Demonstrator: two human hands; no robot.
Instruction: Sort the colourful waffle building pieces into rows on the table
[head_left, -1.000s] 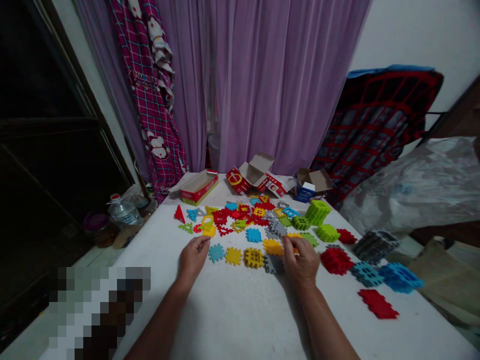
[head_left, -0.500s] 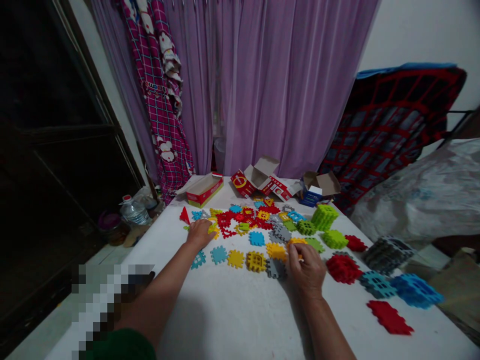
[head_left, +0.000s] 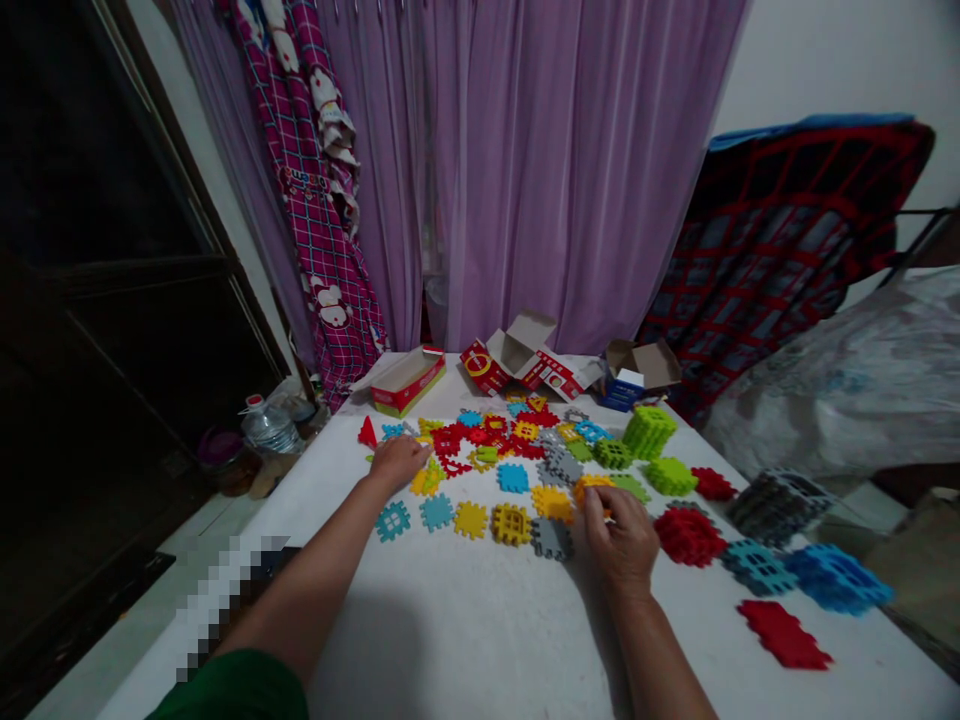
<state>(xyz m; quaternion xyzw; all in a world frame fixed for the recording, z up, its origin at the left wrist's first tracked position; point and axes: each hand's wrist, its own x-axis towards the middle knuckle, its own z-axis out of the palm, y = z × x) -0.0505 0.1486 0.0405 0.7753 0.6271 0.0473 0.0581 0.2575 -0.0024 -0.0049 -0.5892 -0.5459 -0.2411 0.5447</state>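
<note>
Flat, toothed plastic building pieces in several colours lie spread over a white table point(head_left: 480, 640). My left hand point(head_left: 397, 462) reaches to the near left edge of the pile, its fingers curled down onto a yellow piece point(head_left: 426, 482). My right hand point(head_left: 624, 535) is closed, pinching an orange piece point(head_left: 592, 487) at its fingertips. Between the hands runs a row of single pieces: a blue one point(head_left: 392, 520), another blue one point(head_left: 436, 511), a yellow one point(head_left: 471, 519), a yellow grid piece point(head_left: 512, 523) and a grey one point(head_left: 551, 538).
Built blocks stand to the right: green point(head_left: 649, 430), red point(head_left: 686, 535), grey point(head_left: 776, 500) and blue point(head_left: 836, 578). Open cardboard boxes point(head_left: 517, 355) sit at the table's far edge before a purple curtain. A water bottle point(head_left: 268, 425) stands on the floor at left.
My left hand went forward from the row to the pile's left edge, leaving a blue piece at the row's left end. My right hand stayed closed on the orange piece, barely moving.
</note>
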